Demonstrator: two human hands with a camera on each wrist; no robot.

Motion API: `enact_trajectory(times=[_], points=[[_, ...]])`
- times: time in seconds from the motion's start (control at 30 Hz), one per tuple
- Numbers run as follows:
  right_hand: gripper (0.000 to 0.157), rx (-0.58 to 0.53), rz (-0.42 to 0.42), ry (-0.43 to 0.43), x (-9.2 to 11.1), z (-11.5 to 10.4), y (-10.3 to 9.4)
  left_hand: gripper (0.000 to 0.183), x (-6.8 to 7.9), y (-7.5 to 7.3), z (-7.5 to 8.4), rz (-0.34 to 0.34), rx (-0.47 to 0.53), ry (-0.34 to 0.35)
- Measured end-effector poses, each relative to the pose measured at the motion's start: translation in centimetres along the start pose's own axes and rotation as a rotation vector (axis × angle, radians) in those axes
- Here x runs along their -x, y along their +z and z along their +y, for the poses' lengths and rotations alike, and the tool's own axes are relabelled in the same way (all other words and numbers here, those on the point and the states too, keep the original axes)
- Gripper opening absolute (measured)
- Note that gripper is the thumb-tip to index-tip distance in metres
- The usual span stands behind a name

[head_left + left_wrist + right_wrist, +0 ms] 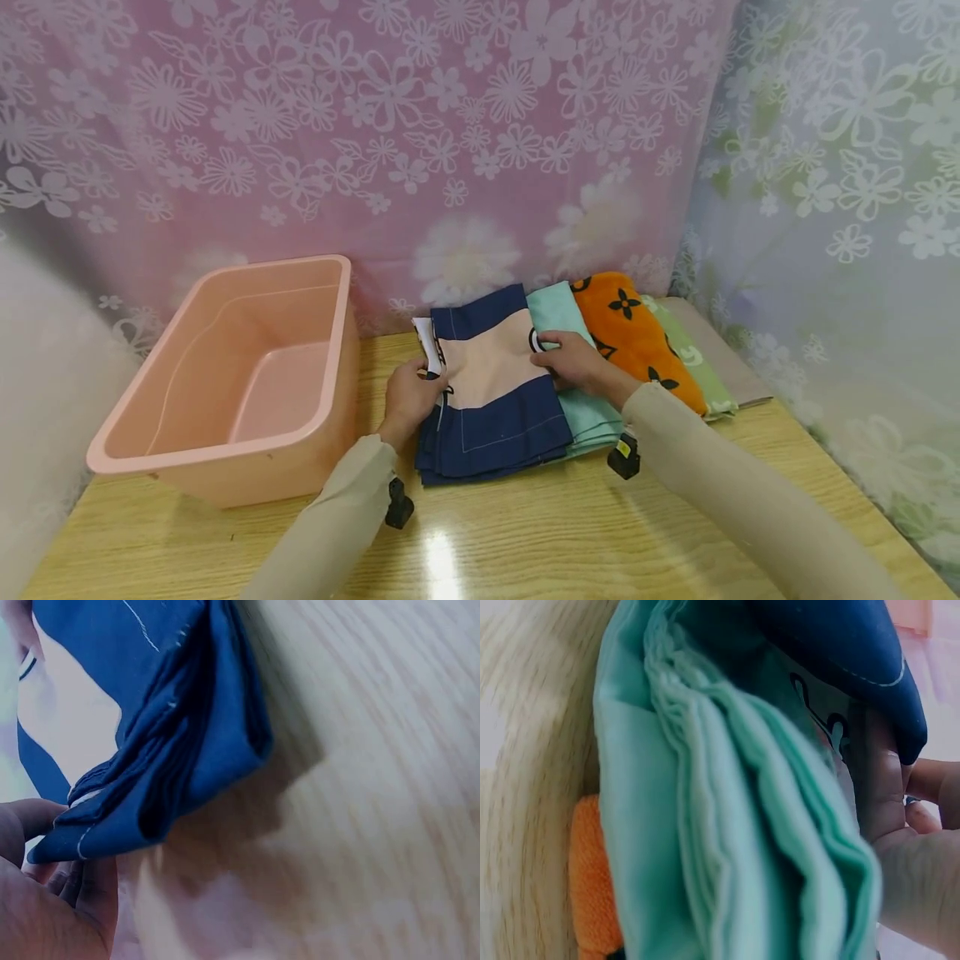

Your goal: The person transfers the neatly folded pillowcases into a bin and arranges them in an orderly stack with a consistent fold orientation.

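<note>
A folded navy and cream cloth (491,358) lies at the middle of the table, its layers stacked. At its left edge my left hand (411,396) pinches the fold between thumb and fingers; the left wrist view shows the thumb on top of the navy layers (150,772). My right hand (573,362) grips the opposite edge, thumb over the cream part and fingers tucked underneath, as the right wrist view shows. Under that right edge sits a folded mint-green cloth (592,421), whose stacked layers fill much of the right wrist view.
Right of the mint cloth lie an orange cloth with black flowers (626,333), a light green patterned cloth (693,358) and a beige cloth (720,358). A pink plastic basin (337,350) stands at the left of the wooden table (525,533). Floral curtains (450,125) hang behind.
</note>
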State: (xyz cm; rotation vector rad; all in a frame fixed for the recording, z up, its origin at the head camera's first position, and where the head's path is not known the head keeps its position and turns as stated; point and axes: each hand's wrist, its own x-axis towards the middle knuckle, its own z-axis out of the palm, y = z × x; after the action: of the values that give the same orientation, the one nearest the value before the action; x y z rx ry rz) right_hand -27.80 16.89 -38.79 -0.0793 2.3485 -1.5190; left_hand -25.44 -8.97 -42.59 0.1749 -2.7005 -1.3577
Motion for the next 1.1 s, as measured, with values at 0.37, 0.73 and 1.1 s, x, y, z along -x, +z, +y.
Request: enact_trajectory(times=[0.37, 0.73, 1.1], points=[[0.058, -0.073, -0.008, -0.058, 1.4, -0.7, -2.3, 0.018, 2.1, -0.1, 4.1, -0.003, 0.123, 0.071], [0.063, -0.137, -0.026, -0.068, 2.5, -2.4, -3.4, 0.026, 2.7, -2.1, 6.4, -0.015, 0.174, 0.097], [0.069, -0.155, -0.027, -0.097, 4.0, -5.2, -3.9, 0.027, 2.8, -5.8, 9.0, -0.002, 0.206, 0.181]])
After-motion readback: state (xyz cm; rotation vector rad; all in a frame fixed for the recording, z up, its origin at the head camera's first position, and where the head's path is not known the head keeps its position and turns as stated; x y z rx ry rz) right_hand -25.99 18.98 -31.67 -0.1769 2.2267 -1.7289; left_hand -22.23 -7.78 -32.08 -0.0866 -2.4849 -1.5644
